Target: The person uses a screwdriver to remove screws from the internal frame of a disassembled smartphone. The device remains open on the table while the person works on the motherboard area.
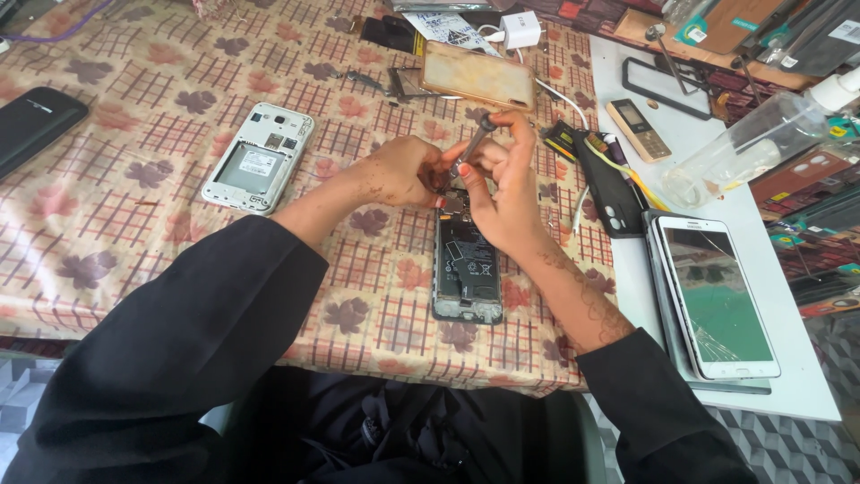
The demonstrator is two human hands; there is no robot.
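While a flowered, checked cloth covers most of the table, a black phone lies face down at its far left edge, and nearer the middle a white phone with its back cover off lies flat, showing its empty battery bay. To the right of that, the left hand is curled nearly shut, its fingertips pinched at the top end of the opened dark phone; what exactly it pinches is too small to tell. That opened phone lies flat on the cloth just in front of the person, its insides and battery facing up, its upper end hidden under both hands. The right hand meets the left above it, fingers closed around a slim screwdriver that tilts with its tip down toward the phone's top. Beyond the hands a gold phone lies on the cloth, with a white charger plug behind it. Further right a black phone cover lies along the cloth's edge, a small keypad phone sits on the white surface, and a white tablet with a cracked screen rests near the right edge, a clear plastic bottle lying above it.
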